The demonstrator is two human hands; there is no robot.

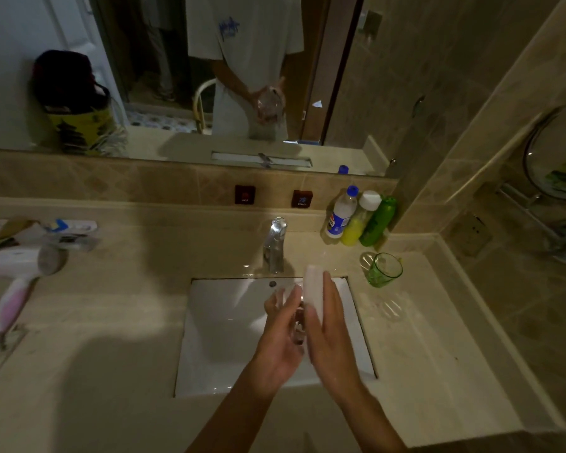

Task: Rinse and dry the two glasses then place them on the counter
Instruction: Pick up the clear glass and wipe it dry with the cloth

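Holding: left hand (283,331) curls around a clear drinking glass (297,325) over the white rectangular sink basin (223,325), fingers wrapped on its left side, closed on it
Right hand: right hand (329,325) lies flat and nearly straight, fingers together, pressing a white folded cloth or tissue (314,294) against the right side of the clear glass; the cloth stands up past the fingertips
Grip on cloth: held between the palm and the glass; whether the thumb clamps it I cannot tell
Clear glass: mostly hidden between the two hands, blurred, above the right half of the basin
Second glass: green transparent ribbed tumbler (384,269) stands upright on the beige stone surface (438,338), right of the basin, well apart from both hands
Tap: chrome single-lever faucet (275,245) stands behind the basin, just beyond the hands
Bottles: a blue-capped clear bottle (342,212), a white-capped bottle with yellow liquid (360,219) and a green bottle (379,220) lean together in the back right corner
Left side: pink and white hair dryer (20,273) lies on the surface, far from the hands
Mirror: wall mirror (144,76) reflects the person's hands around the glass
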